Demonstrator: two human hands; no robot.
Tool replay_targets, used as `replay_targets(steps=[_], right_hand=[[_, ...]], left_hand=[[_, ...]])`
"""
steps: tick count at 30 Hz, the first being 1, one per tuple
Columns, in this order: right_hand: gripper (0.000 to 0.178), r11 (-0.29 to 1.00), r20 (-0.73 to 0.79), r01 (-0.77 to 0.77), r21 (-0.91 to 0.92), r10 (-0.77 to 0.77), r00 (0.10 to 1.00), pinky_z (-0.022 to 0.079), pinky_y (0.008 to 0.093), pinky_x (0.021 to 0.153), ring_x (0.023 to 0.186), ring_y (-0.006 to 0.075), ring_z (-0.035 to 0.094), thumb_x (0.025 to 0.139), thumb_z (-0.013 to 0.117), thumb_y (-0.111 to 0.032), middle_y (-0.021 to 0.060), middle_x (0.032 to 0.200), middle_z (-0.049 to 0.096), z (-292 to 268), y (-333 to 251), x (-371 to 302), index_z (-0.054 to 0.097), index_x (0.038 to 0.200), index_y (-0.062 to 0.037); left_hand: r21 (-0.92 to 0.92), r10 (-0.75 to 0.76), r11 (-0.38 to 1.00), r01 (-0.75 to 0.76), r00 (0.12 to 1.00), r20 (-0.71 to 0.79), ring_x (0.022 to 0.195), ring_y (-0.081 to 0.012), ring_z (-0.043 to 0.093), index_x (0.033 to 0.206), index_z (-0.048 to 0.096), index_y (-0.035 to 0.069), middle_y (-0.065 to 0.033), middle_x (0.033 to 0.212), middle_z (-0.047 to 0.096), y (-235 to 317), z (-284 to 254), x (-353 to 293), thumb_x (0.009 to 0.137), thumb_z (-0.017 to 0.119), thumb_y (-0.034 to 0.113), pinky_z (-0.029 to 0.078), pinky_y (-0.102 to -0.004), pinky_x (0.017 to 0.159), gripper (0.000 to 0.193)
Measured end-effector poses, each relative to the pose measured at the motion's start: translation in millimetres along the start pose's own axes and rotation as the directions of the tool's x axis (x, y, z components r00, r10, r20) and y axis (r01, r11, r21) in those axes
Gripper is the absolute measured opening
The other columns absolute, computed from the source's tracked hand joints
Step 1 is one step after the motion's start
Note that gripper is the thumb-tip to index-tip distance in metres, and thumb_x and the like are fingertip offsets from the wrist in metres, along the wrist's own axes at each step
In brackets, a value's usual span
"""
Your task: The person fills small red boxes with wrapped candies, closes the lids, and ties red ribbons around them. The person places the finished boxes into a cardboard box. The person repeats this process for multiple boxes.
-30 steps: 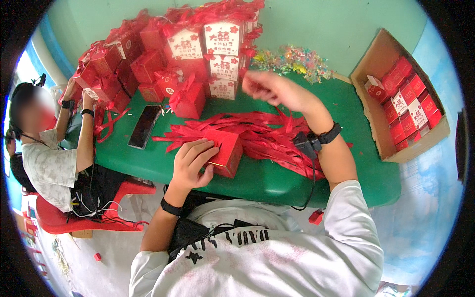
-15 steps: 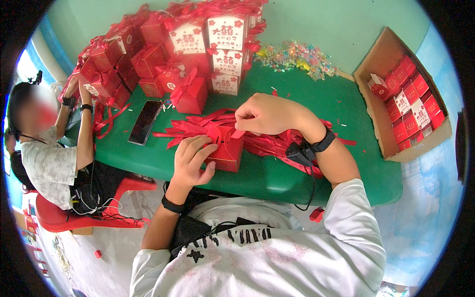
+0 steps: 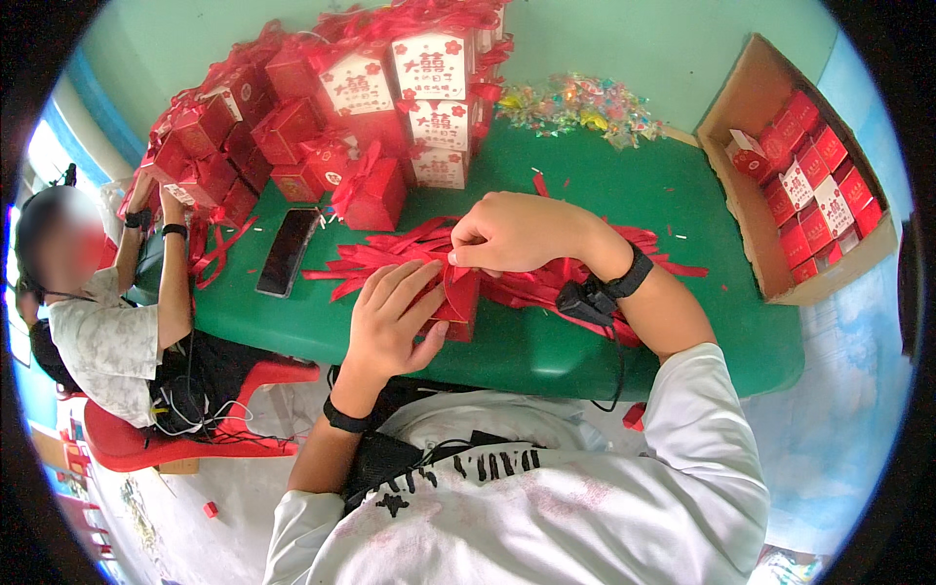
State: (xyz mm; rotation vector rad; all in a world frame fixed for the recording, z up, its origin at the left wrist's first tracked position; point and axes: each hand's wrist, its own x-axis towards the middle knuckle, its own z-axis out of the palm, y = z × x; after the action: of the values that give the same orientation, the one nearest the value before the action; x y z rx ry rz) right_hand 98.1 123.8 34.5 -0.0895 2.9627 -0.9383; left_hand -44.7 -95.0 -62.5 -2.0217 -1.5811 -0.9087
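A small red gift box stands upright on the green table, close to its front edge. Around its left side and over part of its top curl the fingers of my left hand, holding it steady. My right hand is closed in a pinch at the box's top flap; its fingertips hide the exact spot they grip. Behind and beside the box lies a loose bundle of red ribbons, with my right wrist above it.
A phone lies left of the ribbons. Stacked red and white gift boxes fill the back left. Wrapped candies lie at the back. A cardboard carton of small boxes stands right. A co-worker sits left, hands at the stack.
The box's top flaps, raised before, now sit lower and closer together. My left hand has spread further over the box, and my right hand has moved slightly left onto its top.
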Motion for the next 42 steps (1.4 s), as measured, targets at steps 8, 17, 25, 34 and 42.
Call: replay_targets(steps=[8,17,25,34,42], right_hand=[[0.044,1.0,0.028,0.018,-0.002,-0.018,0.999,0.051,0.0382,0.062,0.06,0.0207,0.067,0.108,0.059,-0.034,0.0065,0.065,0.07,0,4,2,0.07,0.081,-0.0022],[0.041,0.991,0.048,0.003,0.132,-0.009,0.999,0.052,0.0344,0.062,0.063,0.0171,0.069,0.108,0.059,-0.034,0.0051,0.069,0.073,-4,3,3,0.073,0.085,-0.0024],[0.042,0.999,0.147,-0.052,-0.001,0.052,0.988,0.055,0.0358,0.064,0.064,0.0193,0.072,0.108,0.059,-0.033,0.0059,0.069,0.075,-6,-4,-3,0.073,0.082,-0.0034],[0.04,0.998,0.105,-0.061,-0.028,0.064,0.992,0.059,0.0413,0.071,0.07,0.0251,0.075,0.105,0.059,-0.035,0.0078,0.075,0.078,-5,-5,-1,0.076,0.085,-0.0046],[0.041,1.0,0.097,0.0,-0.018,0.002,0.995,0.056,0.0402,0.07,0.07,0.0244,0.075,0.107,0.059,-0.036,0.0076,0.074,0.077,-1,-2,-1,0.073,0.086,-0.0044]], left_hand=[[0.014,-0.005,1.0,0.004,0.999,0.044,0.127,-0.036,0.064,0.112,0.074,0.005,-0.0172,0.142,0.066,4,-4,0,0.081,0.076,0.027,0.05,-0.053,0.108,0.038],[0.024,0.021,0.999,-0.022,0.999,0.028,0.128,-0.0371,0.063,0.108,0.076,0.011,-0.0173,0.144,0.066,9,-4,-1,0.079,0.078,0.028,0.049,-0.0537,0.108,0.033],[0.021,0.011,1.0,-0.011,1.0,0.017,0.127,-0.0346,0.064,0.111,0.075,0.008,-0.0142,0.142,0.067,11,0,-1,0.079,0.079,0.023,0.049,-0.0518,0.109,0.035],[0.029,-0.014,0.999,0.016,0.999,-0.043,0.123,-0.0322,0.065,0.119,0.074,0.003,-0.0126,0.14,0.067,13,0,-3,0.079,0.078,0.02,0.05,-0.0507,0.106,0.044],[0.036,-0.006,0.999,0.007,0.999,-0.052,0.121,-0.0297,0.065,0.123,0.074,0.003,-0.0109,0.136,0.068,13,3,-5,0.08,0.077,0.018,0.05,-0.0494,0.104,0.046]])
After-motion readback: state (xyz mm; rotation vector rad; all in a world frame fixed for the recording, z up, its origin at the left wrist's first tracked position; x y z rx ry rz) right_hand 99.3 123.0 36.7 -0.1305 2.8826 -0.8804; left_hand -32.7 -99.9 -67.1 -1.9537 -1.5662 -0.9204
